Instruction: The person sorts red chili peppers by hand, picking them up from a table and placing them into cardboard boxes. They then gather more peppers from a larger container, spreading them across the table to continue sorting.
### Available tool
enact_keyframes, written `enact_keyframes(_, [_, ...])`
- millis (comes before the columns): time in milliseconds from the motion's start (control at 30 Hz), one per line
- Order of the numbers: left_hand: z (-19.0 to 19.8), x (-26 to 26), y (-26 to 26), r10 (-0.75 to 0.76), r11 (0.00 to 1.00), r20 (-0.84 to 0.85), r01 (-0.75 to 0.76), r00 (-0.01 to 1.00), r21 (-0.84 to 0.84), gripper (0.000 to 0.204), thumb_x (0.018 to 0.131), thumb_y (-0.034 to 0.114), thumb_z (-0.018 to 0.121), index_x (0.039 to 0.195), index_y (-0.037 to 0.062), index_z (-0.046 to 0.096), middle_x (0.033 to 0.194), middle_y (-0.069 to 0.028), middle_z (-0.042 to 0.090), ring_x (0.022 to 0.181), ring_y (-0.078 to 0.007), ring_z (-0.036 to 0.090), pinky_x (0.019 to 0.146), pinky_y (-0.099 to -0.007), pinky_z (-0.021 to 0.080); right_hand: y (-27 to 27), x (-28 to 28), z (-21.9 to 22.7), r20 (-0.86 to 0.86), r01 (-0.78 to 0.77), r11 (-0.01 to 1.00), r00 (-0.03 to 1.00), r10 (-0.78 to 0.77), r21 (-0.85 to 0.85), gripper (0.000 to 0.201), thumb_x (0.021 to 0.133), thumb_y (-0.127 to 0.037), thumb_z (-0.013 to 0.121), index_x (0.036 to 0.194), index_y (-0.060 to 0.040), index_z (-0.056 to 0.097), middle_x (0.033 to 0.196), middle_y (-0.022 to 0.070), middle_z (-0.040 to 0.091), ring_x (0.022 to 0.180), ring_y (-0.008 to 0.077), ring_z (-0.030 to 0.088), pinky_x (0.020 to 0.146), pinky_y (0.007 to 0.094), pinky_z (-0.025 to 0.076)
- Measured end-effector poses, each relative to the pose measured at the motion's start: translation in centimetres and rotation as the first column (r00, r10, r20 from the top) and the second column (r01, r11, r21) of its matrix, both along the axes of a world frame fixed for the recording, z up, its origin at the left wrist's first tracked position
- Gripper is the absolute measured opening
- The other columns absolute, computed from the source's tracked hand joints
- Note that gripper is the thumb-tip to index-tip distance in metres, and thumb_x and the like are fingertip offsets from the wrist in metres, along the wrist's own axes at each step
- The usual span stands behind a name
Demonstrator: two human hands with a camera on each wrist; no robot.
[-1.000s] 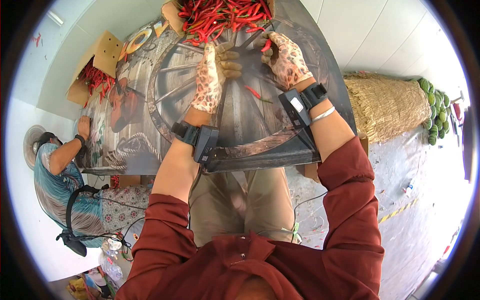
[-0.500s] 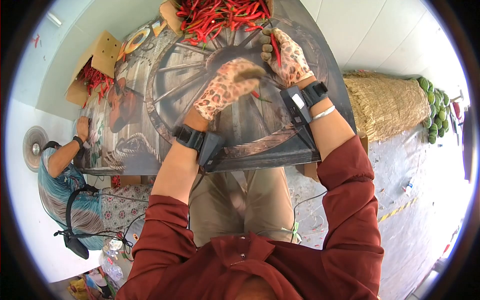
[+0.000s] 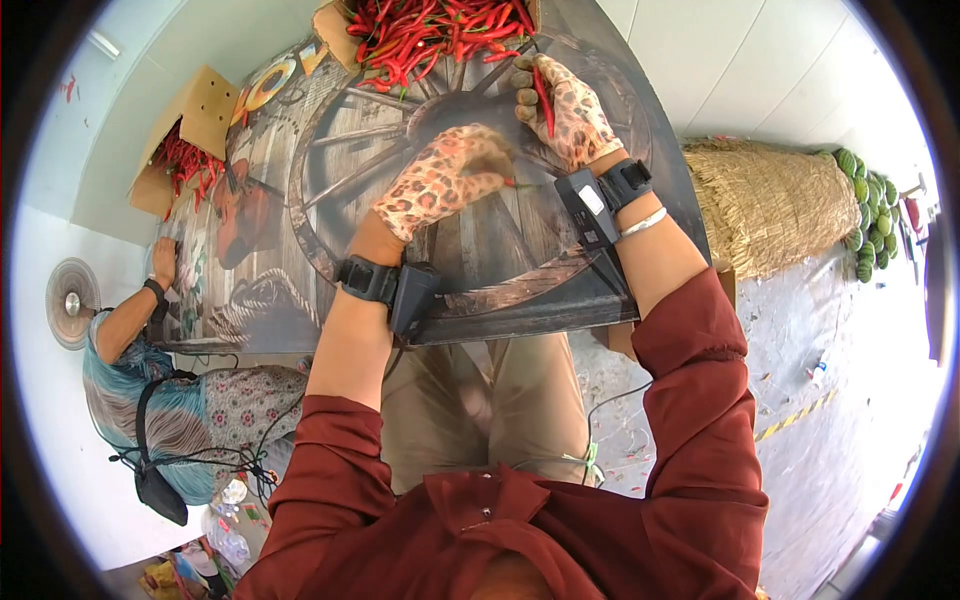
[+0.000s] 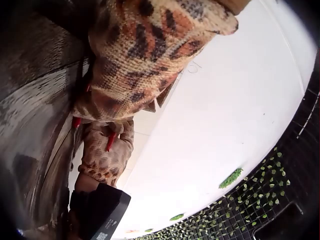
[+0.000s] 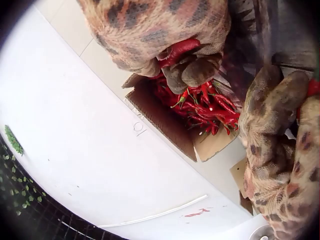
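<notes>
My gloved left hand (image 3: 445,180) is low over the middle of the table, its thumb and fingertips closed round a red chili (image 3: 511,183). The right wrist view shows that chili (image 5: 313,89) at the left hand's (image 5: 282,155) fingers. To the right and farther forward, my gloved right hand (image 3: 570,112) grips another red chili (image 3: 544,100), which lies along the palm under curled fingers. Its end (image 5: 180,52) sticks out above the fingertips in the right wrist view. Beyond both hands, a heap of red chilies (image 3: 440,35) spills from a cardboard box (image 3: 337,35).
A second cardboard box (image 3: 208,112) with chilies stands at the table's far left. Another person (image 3: 150,385) sits at the left end, one hand on the table (image 3: 270,335). A straw-coloured roll (image 3: 770,210) and several green melons (image 3: 877,215) lie to the right.
The left hand has come from beside the heap towards the loose chili and closed its fingertips on it. The right hand has turned its chili, so that more of its length shows.
</notes>
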State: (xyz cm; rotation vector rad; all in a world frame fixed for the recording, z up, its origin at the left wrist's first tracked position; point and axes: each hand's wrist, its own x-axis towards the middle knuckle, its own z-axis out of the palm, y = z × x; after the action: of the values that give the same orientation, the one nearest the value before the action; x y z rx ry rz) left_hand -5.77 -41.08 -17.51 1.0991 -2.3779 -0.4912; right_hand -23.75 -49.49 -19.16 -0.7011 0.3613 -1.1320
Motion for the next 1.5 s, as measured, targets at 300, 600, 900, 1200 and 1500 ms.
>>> enact_keyframes(300, [-0.9,0.2,-0.8,0.336,0.942,-0.213,-0.331,0.918,0.058,0.013,0.081,0.008,0.06,0.09,-0.0004,0.062,0.094,-0.0126,0.06,0.09,-0.0256,0.057,0.081,-0.0334,0.045,-0.6,0.3,-0.3,0.004,-0.074,0.997,0.997,0.074,0.002,0.023,0.093,-0.019,0.046,0.103,-0.0001,0.056,0.078,0.0043,0.056,0.061,0.0101,0.05,0.054,0.0241,0.043])
enact_keyframes(600, [-1.7,0.8,-1.6,0.553,0.831,-0.558,-0.456,0.619,0.319,0.019,0.084,0.011,0.063,0.099,-0.0006,0.062,0.088,-0.0039,0.064,0.08,-0.0085,0.056,0.073,-0.0226,0.045,1.3,1.0,0.8,-0.291,-0.128,0.967,0.955,0.06,-0.219,0.02,0.087,-0.013,0.058,0.105,-0.0037,0.059,0.085,0.004,0.06,0.059,0.0066,0.047,0.051,0.0203,0.04])
enact_keyframes(900, [-2.6,0.7,-2.1,0.51,0.86,-0.54,-0.414,0.669,0.299,0.019,0.084,0.012,0.063,0.097,-0.0014,0.062,0.082,-0.0035,0.063,0.073,-0.0085,0.057,0.068,-0.0223,0.046,1.7,2.0,0.8,-0.53,-0.197,0.956,0.846,0.054,-0.217,0.025,0.084,-0.013,0.063,0.106,-0.0012,0.061,0.076,0.0012,0.06,0.054,0.0048,0.044,0.047,0.0187,0.035])
enact_keyframes(1200, [-2.5,0.9,-2.9,0.47,0.812,-0.426,-0.568,0.773,-0.134,0.036,0.08,0.014,0.066,0.112,0.0005,0.056,0.107,-0.0129,0.058,0.097,-0.0218,0.056,0.085,-0.0322,0.045,1.1,1.5,0.1,-0.353,-0.172,0.883,0.935,0.007,-0.437,0.022,0.092,-0.013,0.05,0.107,-0.0001,0.059,0.074,0.0024,0.058,0.058,0.0074,0.047,0.051,0.0217,0.039])
enact_keyframes(1500, [-1.9,3.6,-9.1,0.743,0.558,-0.186,-0.748,0.643,-0.358,0.099,0.07,0.041,0.073,0.143,0.004,0.017,0.145,-0.0236,0.02,0.135,-0.0388,0.019,0.11,-0.0457,0.017,0.9,0.7,0.6,-0.039,-0.217,0.976,0.976,0.216,-0.035,0.031,0.095,-0.022,0.046,0.12,-0.0041,0.051,0.083,0.0039,0.057,0.07,0.0107,0.054,0.058,0.0233,0.045])
